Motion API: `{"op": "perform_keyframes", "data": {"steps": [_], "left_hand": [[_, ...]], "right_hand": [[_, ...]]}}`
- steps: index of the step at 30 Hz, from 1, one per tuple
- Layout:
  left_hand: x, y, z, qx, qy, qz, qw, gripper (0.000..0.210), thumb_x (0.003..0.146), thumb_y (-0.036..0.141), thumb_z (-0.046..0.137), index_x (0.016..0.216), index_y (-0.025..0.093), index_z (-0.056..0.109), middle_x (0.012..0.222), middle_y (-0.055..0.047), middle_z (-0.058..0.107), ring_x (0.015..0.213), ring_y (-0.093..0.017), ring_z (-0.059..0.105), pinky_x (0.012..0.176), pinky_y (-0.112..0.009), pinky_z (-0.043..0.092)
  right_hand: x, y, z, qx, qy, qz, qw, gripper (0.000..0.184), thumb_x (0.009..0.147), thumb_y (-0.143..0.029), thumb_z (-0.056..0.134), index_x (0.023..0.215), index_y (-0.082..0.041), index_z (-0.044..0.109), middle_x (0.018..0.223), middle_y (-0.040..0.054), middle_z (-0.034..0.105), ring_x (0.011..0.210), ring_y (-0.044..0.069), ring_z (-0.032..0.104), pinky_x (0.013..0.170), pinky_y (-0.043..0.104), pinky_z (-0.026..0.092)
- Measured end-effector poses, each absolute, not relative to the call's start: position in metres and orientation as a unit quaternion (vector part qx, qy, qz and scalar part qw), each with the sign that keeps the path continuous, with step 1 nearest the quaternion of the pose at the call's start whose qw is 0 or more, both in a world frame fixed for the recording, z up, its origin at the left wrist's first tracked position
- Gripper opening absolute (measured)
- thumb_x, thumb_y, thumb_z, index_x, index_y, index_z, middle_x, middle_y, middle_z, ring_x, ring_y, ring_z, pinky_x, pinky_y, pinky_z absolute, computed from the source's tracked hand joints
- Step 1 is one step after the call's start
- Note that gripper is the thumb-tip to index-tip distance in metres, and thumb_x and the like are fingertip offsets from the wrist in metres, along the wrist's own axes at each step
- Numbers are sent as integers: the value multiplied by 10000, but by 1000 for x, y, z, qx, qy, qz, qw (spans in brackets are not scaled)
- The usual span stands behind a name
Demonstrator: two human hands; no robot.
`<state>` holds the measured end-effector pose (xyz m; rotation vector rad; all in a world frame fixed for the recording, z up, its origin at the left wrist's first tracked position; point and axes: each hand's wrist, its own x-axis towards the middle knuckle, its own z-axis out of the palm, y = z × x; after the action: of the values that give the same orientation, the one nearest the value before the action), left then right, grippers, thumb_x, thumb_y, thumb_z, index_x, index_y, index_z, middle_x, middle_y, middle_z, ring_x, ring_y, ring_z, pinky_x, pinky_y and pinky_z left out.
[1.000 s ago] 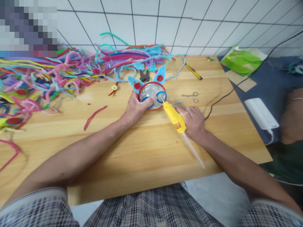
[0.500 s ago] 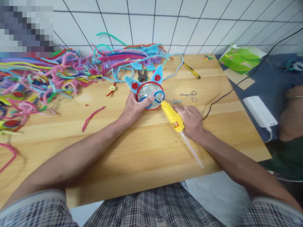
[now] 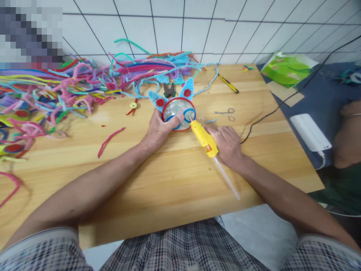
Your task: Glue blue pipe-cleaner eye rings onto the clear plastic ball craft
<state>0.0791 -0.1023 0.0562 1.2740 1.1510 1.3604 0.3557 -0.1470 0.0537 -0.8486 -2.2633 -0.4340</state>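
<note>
My left hand [image 3: 162, 126] grips a round, clear craft piece [image 3: 172, 108] by its left side, thumb over its front. A red pipe-cleaner rim circles it, two blue ears with red dots stand at its top, and blue pipe-cleaner rings lie on its front. My right hand [image 3: 227, 145] is closed around a yellow hot glue gun [image 3: 203, 137]. The gun's nozzle points into the right blue ring; whether it touches cannot be told. A clear glue stick [image 3: 227, 178] sticks out of the gun's back end.
Heaped pipe cleaners [image 3: 84, 81] cover the table's back left. Pliers [image 3: 169, 90] lie behind the craft piece; small scissors [image 3: 225, 113] and a yellow utility knife [image 3: 229, 83] lie right. A black cable [image 3: 270, 109] crosses the right edge. Another person's arm [image 3: 348, 135] is at far right.
The glue gun has shifted very slightly left with my right hand, its nozzle still at the right blue ring. My left hand keeps its hold on the craft piece.
</note>
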Motion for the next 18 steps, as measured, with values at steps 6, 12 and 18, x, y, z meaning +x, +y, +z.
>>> {"op": "perform_keyframes", "data": {"steps": [6,12,18], "left_hand": [[78,-103,55,516,467,547,465,613,811,605,981,1275,267,765,1340,-105,873,1289,-384,824,1167,-572,702],[78,-103,57,519,464,548,464,622,814,605,978,1277,257,751,1352,-109,866,1304,-379,821,1168,-573,703],[78,-103,57,525,469,541,460,604,813,583,963,1288,283,740,1332,-97,867,1316,-391,812,1183,-589,688]], "right_hand": [[357,-148,49,-347,-864,-151,332,468,1266,-412,382,1451,-157,727,912,86,740,828,282,625,776,430,408],[356,-146,50,-341,-864,-159,336,437,1259,-394,410,1413,-134,726,910,85,734,818,278,604,764,425,408],[362,-148,44,-365,-870,-133,303,439,1238,-395,430,1420,-167,757,934,93,740,842,281,613,797,420,408]]}}
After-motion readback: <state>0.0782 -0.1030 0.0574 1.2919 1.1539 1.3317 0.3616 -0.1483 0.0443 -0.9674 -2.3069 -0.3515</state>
